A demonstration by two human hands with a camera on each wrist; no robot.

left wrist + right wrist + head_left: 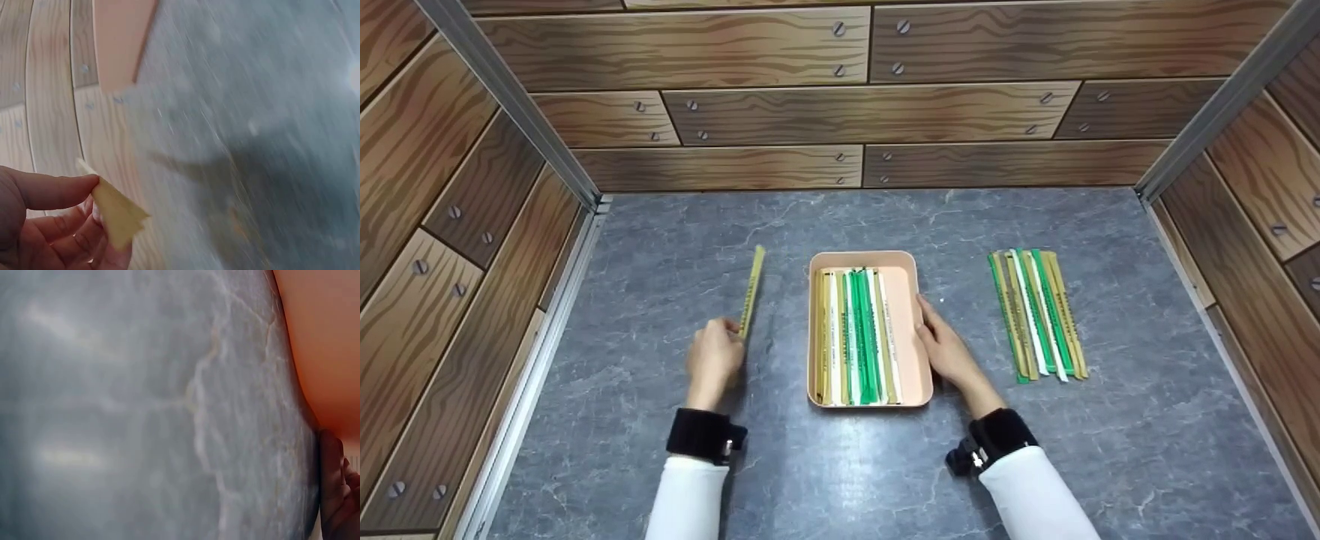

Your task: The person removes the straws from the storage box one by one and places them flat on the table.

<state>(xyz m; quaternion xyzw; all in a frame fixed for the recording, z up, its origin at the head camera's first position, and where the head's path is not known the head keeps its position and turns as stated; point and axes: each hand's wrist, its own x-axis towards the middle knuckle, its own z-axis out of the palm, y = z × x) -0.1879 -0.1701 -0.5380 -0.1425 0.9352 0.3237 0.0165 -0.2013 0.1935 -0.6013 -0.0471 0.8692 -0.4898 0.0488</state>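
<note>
while left hand (715,358) pinches yellow stick (751,289), near its end, right hand (950,356) touching tray (907,330)

A grey tabletop (607,360) with pale marble-like veins, a back wall (780,116) patterned as brown wooden planks with screw heads (839,29), a left wall (450,172) and a right wall (1245,217) of similar kind, grey metal posts (510,101) in both far corners
</note>
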